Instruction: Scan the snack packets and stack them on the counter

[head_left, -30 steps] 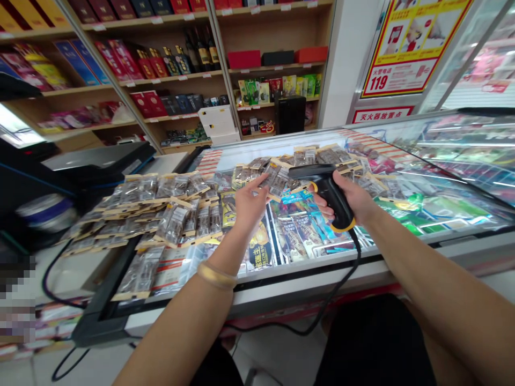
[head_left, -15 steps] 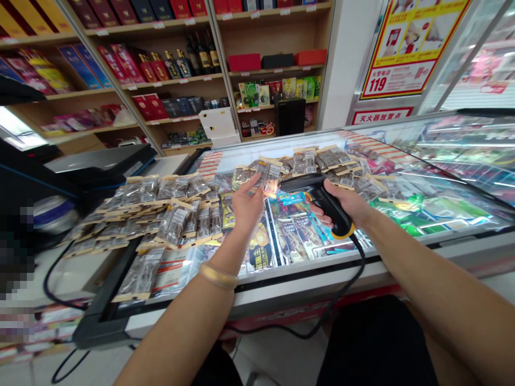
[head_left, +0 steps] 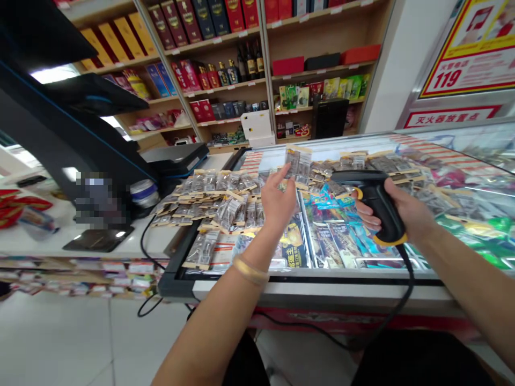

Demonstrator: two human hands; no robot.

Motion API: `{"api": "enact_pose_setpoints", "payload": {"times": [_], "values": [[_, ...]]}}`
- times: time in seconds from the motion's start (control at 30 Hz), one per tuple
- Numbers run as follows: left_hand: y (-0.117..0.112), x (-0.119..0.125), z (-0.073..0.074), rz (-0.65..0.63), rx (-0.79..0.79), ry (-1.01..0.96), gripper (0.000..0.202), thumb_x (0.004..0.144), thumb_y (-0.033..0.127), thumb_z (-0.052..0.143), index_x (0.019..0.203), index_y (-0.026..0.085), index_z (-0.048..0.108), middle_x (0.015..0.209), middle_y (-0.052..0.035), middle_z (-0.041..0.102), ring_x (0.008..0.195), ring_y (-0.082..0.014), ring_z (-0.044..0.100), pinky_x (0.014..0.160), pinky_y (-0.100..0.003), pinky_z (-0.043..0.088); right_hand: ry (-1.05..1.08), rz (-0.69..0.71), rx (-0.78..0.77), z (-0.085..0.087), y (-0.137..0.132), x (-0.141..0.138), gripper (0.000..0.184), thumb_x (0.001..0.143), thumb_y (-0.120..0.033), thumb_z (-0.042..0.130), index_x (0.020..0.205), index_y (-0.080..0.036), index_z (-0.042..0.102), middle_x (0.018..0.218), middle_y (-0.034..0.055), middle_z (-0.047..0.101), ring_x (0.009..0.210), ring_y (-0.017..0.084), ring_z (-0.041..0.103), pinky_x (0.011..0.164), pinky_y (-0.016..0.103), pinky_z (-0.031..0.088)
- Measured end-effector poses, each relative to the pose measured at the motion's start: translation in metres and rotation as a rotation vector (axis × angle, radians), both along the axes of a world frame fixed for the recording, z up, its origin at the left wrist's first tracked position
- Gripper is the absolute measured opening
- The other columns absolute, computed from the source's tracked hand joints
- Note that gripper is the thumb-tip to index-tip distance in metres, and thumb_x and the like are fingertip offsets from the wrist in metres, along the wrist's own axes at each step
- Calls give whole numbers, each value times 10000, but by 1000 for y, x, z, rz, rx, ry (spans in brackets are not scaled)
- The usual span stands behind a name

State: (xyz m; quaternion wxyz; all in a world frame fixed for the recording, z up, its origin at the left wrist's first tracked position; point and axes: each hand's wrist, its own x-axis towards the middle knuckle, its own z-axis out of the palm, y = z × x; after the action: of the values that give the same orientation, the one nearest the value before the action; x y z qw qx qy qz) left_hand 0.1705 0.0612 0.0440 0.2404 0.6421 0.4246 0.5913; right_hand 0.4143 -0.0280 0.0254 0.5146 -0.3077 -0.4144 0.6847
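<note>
My left hand (head_left: pixel 277 199) pinches a small clear snack packet (head_left: pixel 298 162) with a tan header card and holds it upright above the glass lid of a chest freezer (head_left: pixel 338 273). My right hand (head_left: pixel 406 210) is wrapped round the grip of a black and yellow barcode scanner (head_left: pixel 372 199), whose head points left toward the packet. The scanner's black cable (head_left: pixel 406 300) hangs down over the freezer's front edge. Several like packets lie in piles on the glass, one pile (head_left: pixel 217 201) at the left and another (head_left: pixel 394 163) behind the scanner.
A black checkout terminal (head_left: pixel 80 145) stands on the white counter (head_left: pixel 48 236) at the left. Wooden shelves (head_left: pixel 249 69) with boxes and bottles fill the back wall. A red and yellow poster (head_left: pixel 478 48) hangs at the upper right. White floor tiles (head_left: pixel 60 343) show at the lower left.
My left hand has picked a packet off the pile and lifted it upright in front of the scanner. The view has swung to the left, showing more of the checkout counter.
</note>
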Motion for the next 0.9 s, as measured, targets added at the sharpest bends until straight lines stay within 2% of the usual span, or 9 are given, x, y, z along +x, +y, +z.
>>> {"api": "enact_pose_setpoints", "payload": {"times": [0.07,0.17,0.27,0.37,0.5,0.6,0.77,0.9], "values": [[4,-31,11,59,83,47,391,869,151,623,1206,282,771,1200,-42,774,1145,-191,687,1127,-399,479,12,23,16,5,6,-14,524,799,-669,737,991,-181,720,685,8,536,492,106,431,441,250,401],[17,-86,23,236,137,113,381,873,180,621,1220,248,763,1203,-55,774,1135,-200,694,1099,-367,485,25,88,41,17,22,-46,522,809,-668,725,998,-183,688,680,-1,542,491,107,448,450,247,420],[32,-133,32,409,89,208,391,890,220,606,1255,216,747,1238,-71,760,1187,-232,677,1112,-370,459,47,146,48,27,43,-86,505,849,-675,665,937,-178,635,657,0,558,463,108,446,424,244,412],[40,-160,39,550,-57,390,408,913,251,589,1296,225,725,1277,-98,731,1259,-294,633,1150,-454,413,73,169,22,28,57,-123,508,916,-673,576,970,-169,605,635,-5,548,456,111,461,424,236,419],[43,-168,39,609,-233,683,407,877,345,658,1261,238,742,1379,-183,627,1389,-403,488,1178,-585,337,109,97,-75,16,58,-148,515,966,-673,486,974,-169,593,609,-14,549,436,106,474,404,216,412],[47,-170,33,615,-248,694,448,879,393,641,1293,239,718,1455,-205,542,1427,-415,425,1187,-608,306,83,104,-162,8,54,-150,521,1000,-656,420,980,-166,596,599,-12,560,421,110,482,392,219,412],[48,-170,29,580,-132,585,498,863,404,655,1333,242,683,1485,-208,501,1450,-451,373,1192,-653,271,107,68,-175,6,54,-145,535,987,-671,448,1009,-160,605,595,-16,568,420,113,489,386,221,414],[36,-150,36,511,66,526,508,854,359,656,1341,215,660,1485,-208,482,1437,-440,382,1200,-658,253,121,85,-134,10,59,-141,530,1003,-656,424,1063,-163,609,602,-16,571,423,113,485,392,218,417]]}}
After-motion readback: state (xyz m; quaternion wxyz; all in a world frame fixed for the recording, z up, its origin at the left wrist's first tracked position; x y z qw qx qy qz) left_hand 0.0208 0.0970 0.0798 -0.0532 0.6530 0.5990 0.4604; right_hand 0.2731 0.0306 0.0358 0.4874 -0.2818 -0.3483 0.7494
